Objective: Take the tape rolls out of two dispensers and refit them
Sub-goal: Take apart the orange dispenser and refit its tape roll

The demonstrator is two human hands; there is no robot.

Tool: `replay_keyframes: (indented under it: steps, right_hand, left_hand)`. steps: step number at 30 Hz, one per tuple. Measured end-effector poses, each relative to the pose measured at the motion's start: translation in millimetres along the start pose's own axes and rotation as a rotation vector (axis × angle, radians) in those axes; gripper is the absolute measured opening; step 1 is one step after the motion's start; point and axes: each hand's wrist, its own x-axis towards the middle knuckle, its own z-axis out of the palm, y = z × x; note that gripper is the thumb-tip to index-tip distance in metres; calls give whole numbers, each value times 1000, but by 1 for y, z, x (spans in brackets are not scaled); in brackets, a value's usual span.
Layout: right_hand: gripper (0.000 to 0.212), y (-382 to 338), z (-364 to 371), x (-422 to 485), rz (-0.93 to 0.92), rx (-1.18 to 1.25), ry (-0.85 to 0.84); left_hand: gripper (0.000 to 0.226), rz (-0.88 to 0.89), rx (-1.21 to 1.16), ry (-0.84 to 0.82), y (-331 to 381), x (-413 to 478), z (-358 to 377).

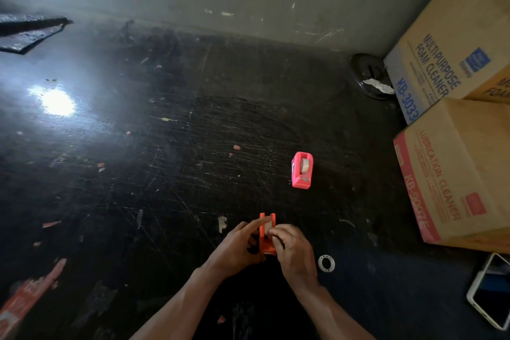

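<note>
Both hands are bunched around the orange dispenser (pixel 267 237) down at the near edge of the dark scratched table (pixel 165 160). The left hand (pixel 237 246) wraps the dispenser's left wall, index finger stretched along the top edge, so I'd guess it's there to steady the body. The right hand (pixel 294 248) has its fingertips pinched together right at the slot, on something pale that looks like the tape roll (pixel 267 229), though I can't tell if it's fully seated or halfway in. Holding it two-handed makes sense, since the thing is light and would slide otherwise.

Just to the right of that hand there's a small white ring (pixel 326 263) lying flat on the table, probably a core hub set aside within easy reach. Not sure which dispenser it belongs to.

Further out and well apart sits the pink dispenser (pixel 302 170), upright with a roll visible in it, parked out of the way.

Cardboard boxes (pixel 452 168) are stacked along the right edge, and a phone (pixel 489 292) lies at the near right corner.
</note>
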Motion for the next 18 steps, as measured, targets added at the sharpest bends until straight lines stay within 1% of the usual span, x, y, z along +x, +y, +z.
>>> replay_keyframes:
  steps: [18]
  right_hand:
    - [14, 2, -4, -24, -10, 32, -51]
  left_hand:
    - [85, 6, -72, 51, 5, -3, -2]
